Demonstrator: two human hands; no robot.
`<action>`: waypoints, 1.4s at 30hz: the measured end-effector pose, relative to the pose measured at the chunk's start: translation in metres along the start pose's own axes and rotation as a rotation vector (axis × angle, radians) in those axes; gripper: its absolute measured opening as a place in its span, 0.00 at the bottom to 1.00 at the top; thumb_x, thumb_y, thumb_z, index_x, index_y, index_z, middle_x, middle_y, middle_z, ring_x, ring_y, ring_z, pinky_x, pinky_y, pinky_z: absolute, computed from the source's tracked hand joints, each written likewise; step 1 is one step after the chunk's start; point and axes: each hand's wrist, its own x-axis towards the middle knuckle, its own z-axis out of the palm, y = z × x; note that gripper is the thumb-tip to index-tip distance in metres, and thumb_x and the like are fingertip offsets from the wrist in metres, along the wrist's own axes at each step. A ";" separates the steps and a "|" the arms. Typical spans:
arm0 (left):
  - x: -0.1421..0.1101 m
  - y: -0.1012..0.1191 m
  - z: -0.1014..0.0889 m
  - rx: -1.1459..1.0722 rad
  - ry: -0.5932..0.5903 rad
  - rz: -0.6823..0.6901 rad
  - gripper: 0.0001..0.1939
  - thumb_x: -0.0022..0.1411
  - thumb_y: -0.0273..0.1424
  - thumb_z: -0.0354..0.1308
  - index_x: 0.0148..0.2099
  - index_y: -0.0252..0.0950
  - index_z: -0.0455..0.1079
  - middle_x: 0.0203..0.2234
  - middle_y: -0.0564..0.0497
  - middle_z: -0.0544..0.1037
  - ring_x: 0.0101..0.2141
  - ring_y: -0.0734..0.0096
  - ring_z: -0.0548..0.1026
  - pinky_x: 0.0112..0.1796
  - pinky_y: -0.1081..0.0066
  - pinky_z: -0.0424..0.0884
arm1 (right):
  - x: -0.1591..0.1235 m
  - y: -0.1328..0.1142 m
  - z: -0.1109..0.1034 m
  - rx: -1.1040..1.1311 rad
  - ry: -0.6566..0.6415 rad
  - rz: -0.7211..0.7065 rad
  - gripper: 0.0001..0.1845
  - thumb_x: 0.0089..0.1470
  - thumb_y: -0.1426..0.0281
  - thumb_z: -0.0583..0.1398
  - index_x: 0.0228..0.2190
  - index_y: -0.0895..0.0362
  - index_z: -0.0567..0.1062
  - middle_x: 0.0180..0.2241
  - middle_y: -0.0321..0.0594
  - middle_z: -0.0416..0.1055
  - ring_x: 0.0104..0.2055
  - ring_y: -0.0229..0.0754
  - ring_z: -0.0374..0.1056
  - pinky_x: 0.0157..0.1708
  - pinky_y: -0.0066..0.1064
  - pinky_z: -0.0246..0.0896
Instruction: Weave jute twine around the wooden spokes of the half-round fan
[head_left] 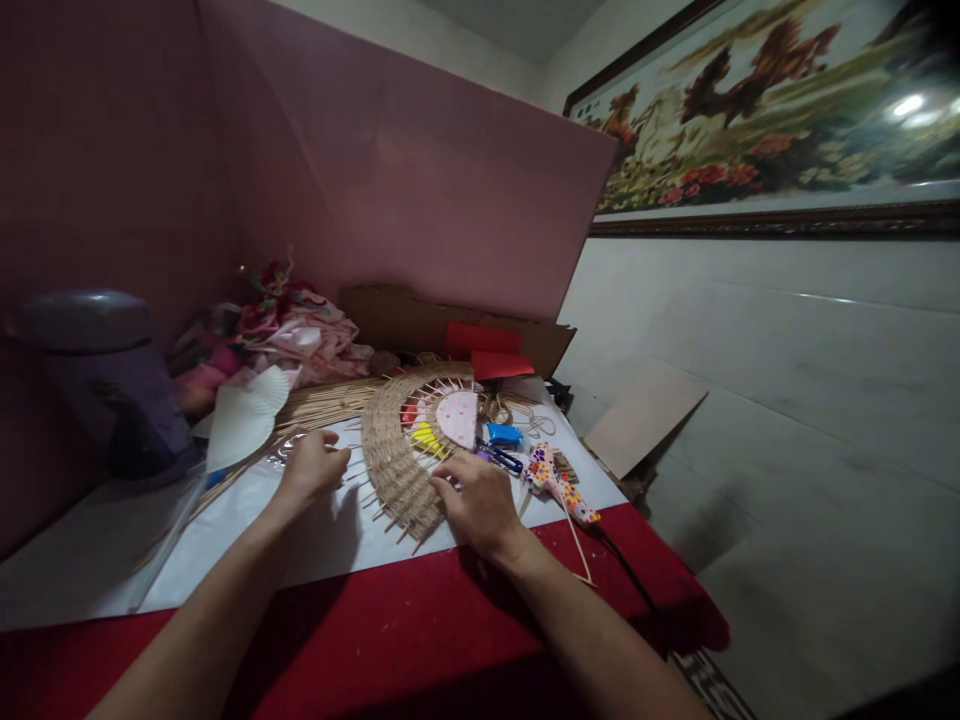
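A half-ring woven from tan twine [397, 450] lies on white paper, with thin sticks jutting out along its outer edge. At its centre is a white half-disc with red spots [457, 417]. My right hand [480, 500] is closed at the weave's lower right edge, thumb and forefinger pinching it there. To the left of the stick ends, my left hand [313, 468] hovers apart from the weave with curled fingers pressed together; whatever they hold is too small to make out. Scissors with dark handles [504, 458] lie just beyond my right hand.
A flower-patterned tool with a black cord [555, 480] lies right, near a blue packet [504, 435]. Behind are thin sticks [330, 400], red paper [499, 362] and pink cloth [322, 340]. White scalloped sheets [247, 420] and a purple container [112, 390] stand left. Red cloth [360, 640] covers the front.
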 end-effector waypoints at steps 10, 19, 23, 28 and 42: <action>-0.031 0.025 0.006 -0.129 -0.083 -0.200 0.21 0.45 0.18 0.59 0.43 0.34 0.59 0.23 0.48 0.74 0.23 0.60 0.77 0.24 0.63 0.73 | 0.001 0.005 0.003 0.042 -0.025 -0.081 0.06 0.52 0.75 0.58 0.28 0.56 0.76 0.31 0.40 0.73 0.35 0.39 0.67 0.37 0.29 0.59; -0.039 0.029 0.011 -0.558 -0.212 -0.323 0.11 0.47 0.13 0.56 0.30 0.32 0.63 0.24 0.46 0.75 0.25 0.67 0.77 0.27 0.70 0.77 | -0.001 -0.004 -0.004 0.217 -0.048 -0.197 0.09 0.56 0.75 0.55 0.33 0.56 0.76 0.36 0.42 0.72 0.41 0.40 0.67 0.43 0.33 0.60; -0.040 0.030 0.011 -0.575 -0.309 -0.344 0.09 0.49 0.14 0.56 0.33 0.27 0.71 0.27 0.44 0.77 0.26 0.72 0.76 0.27 0.77 0.76 | -0.003 -0.010 -0.013 0.216 -0.110 -0.364 0.14 0.54 0.62 0.60 0.41 0.56 0.73 0.42 0.44 0.70 0.46 0.43 0.65 0.46 0.36 0.60; -0.035 0.027 0.009 -0.585 -0.300 -0.316 0.13 0.48 0.12 0.55 0.35 0.27 0.74 0.29 0.46 0.78 0.25 0.75 0.76 0.27 0.79 0.75 | -0.006 -0.010 -0.012 0.088 -0.100 -0.603 0.42 0.39 0.50 0.66 0.51 0.61 0.65 0.49 0.51 0.66 0.51 0.51 0.61 0.51 0.45 0.57; -0.055 0.032 0.017 -0.611 -0.436 -0.043 0.11 0.54 0.31 0.59 0.39 0.29 0.73 0.33 0.42 0.78 0.33 0.66 0.76 0.35 0.68 0.74 | -0.008 -0.008 -0.009 -0.080 0.412 -0.603 0.10 0.55 0.74 0.55 0.40 0.56 0.71 0.36 0.42 0.72 0.40 0.43 0.66 0.41 0.37 0.61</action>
